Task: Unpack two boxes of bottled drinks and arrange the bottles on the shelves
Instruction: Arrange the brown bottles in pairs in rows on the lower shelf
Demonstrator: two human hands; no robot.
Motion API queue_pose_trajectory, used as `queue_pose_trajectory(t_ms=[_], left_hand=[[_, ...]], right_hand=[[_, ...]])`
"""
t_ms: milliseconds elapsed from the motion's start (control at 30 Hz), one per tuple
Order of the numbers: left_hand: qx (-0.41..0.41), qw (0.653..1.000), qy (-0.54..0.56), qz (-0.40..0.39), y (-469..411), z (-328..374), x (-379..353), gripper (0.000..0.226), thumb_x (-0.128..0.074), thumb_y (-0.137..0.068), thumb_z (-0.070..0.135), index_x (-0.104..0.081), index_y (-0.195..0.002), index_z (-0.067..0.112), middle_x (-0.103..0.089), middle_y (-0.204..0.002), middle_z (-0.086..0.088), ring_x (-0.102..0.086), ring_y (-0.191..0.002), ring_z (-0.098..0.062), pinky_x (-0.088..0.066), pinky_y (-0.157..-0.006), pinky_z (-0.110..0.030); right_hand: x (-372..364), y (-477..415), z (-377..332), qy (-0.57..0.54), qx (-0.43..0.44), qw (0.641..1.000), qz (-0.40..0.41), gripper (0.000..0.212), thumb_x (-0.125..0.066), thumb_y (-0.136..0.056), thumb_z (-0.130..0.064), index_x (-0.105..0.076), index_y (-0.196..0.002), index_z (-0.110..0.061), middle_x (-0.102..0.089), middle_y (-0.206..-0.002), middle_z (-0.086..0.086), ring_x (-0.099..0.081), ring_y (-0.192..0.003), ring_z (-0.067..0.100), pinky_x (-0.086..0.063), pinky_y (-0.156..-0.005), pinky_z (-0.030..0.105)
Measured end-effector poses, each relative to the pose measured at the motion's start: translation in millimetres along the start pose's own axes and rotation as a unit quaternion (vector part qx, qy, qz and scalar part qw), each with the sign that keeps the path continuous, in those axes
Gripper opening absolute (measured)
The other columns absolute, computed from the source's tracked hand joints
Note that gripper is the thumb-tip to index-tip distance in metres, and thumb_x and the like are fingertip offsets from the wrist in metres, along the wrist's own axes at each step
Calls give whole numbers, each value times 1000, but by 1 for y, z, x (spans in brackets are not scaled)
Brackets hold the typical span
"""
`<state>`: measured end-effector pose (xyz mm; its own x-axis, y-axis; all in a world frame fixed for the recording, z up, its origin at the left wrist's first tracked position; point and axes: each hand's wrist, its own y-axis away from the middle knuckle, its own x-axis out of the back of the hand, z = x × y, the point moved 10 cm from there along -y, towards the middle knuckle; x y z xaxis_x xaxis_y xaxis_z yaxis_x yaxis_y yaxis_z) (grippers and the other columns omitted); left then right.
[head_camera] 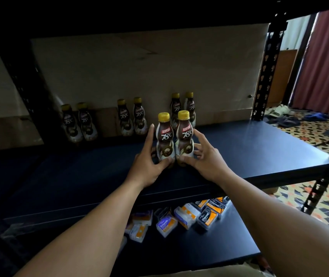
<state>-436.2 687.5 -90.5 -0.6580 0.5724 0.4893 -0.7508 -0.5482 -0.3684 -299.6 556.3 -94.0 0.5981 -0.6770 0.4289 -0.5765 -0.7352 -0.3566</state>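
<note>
Shelf [259,148] bears two bottles [165,136] (upright) between left hand [149,166] and right hand [207,160].

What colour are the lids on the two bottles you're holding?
Yellow. Both caps, on the left bottle and the right bottle, show clearly in the head view.

Frame centre is blocked by the left front bottle [164,136] and right front bottle [184,134], stood side by side. They are gripped at the outer flanks by the left hand [145,164] and right hand [207,158].

Along the back panel [139,66] three pairs are lined:
- left pair [79,122]
- middle pair [131,116]
- right pair [181,104], directly behind the front bottles

Gaps are left between the pairs.

Bare shelf board [259,148] is noted centre right, bounded by the slotted upright [267,66]. Headroom is capped by the upper shelf [119,13] across the top.
</note>
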Motion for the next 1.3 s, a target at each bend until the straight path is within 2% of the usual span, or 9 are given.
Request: queue_pose_trajectory(t_ms=[133,267,400,533,700,833,1000,1167,1300], left_hand=[[-16,999,-29,-1,4,10,1,104,-76,-89,36,3,-147,70,-45,-148,27,-47,-133,1,-39,-109,-28],[-13,999,-40,6,5,9,2,102,-77,-88,37,-1,-151,65,-47,-147,25,-48,-132,0,-41,-108,-27],[-10,998,-65,7,6,11,1,102,-76,-89,41,2,-150,65,-49,-150,19,-50,-136,-11,-43,-112,-39],[-5,995,-100,0,1,12,-5,106,-74,-90,41,12,-146,69,-49,-149,19,-54,-132,-12,-39,-105,-27],[-17,993,-112,-19,-21,22,-30,109,-77,-87,42,13,-141,74,-50,-150,17,-53,-133,-13,-38,-108,-27],[-33,993,-112,-27,-50,32,-71,110,-76,-87,43,15,-140,74,-54,-147,15,-58,-129,-18,-46,-109,-43],[-64,993,-96,-35,-94,48,-128,107,-75,-89,37,11,-145,68,-46,-154,14,-51,-135,-16,-38,-108,-26],[-71,994,-73,-47,-145,53,-181,105,-77,-87,37,1,-154,58,-48,-153,14,-50,-137,-13,-41,-113,-35],[-60,993,-92,-48,-184,47,-214,93,-74,-90,40,-14,-160,41,-59,-144,7,-57,-128,-17,-41,-96,-20]], right_hand=[[-1,0,-3,6,3,1000,-5,102,-83,-86,-31,-13,-152,-65,-69,-130,-10,-67,-116,8,-51,-108,40],[-2,1,-7,26,14,1000,-8,102,-79,-89,-33,-6,-149,-71,-67,-134,-12,-66,-118,12,-50,-108,47],[-1,2,-9,52,27,998,-3,104,-77,-90,-36,1,-146,-75,-67,-132,-14,-66,-116,14,-50,-106,49],[1,-5,-5,81,41,996,-18,111,-75,-92,-35,15,-144,-73,-69,-129,-4,-70,-108,21,-53,-101,50],[28,-17,13,79,59,995,-25,109,-76,-91,-34,10,-145,-73,-71,-126,1,-72,-100,21,-55,-98,52],[68,-27,40,73,48,996,11,108,-77,-90,-31,6,-145,-75,-71,-126,0,-73,-102,21,-54,-100,51],[121,-51,80,97,30,994,38,110,-76,-91,-30,9,-144,-76,-72,-121,6,-74,-96,25,-55,-99,53],[167,-81,114,127,15,990,61,111,-75,-92,-27,11,-145,-73,-74,-110,8,-75,-88,25,-57,-94,51],[191,-111,139,135,9,989,64,112,-74,-93,-30,15,-144,-73,-73,-115,10,-74,-94,28,-58,-93,51]])
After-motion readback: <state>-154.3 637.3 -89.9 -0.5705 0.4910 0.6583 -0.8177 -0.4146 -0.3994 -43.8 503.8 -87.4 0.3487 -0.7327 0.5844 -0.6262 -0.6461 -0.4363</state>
